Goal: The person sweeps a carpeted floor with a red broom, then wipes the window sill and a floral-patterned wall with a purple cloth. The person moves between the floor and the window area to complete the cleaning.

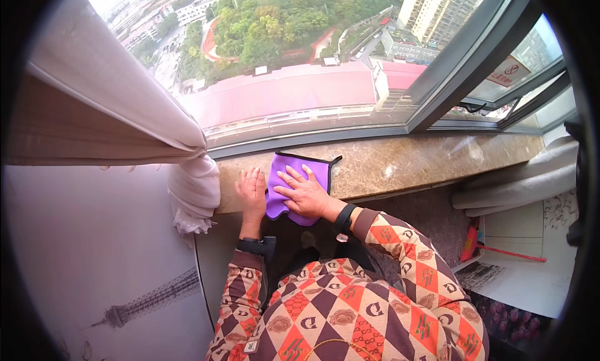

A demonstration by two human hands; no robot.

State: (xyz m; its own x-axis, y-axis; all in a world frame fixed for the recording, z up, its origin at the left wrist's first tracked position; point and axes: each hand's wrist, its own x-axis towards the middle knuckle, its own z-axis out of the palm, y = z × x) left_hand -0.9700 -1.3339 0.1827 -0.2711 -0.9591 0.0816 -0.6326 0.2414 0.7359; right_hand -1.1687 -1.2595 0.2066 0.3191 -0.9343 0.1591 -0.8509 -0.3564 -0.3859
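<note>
A purple cleaning cloth (pixel 317 169) with black edging and a small black loop lies on the brown marble windowsill (pixel 400 161), its near part hanging over the front edge. My right hand (pixel 304 193) presses flat on the cloth, fingers spread and pointing toward the window. Just left of the cloth, my left hand (pixel 251 189) rests on the sill with its fingers stretched out, holding nothing. Both wrists wear black bands.
A tied-back pale curtain (pixel 194 180) hangs close by my left hand. Beyond the sill rises a grey-framed window (pixel 431 105), with an open pane at the right. A second curtain (pixel 525 183) and a red-handled tool (pixel 509 253) are at the right.
</note>
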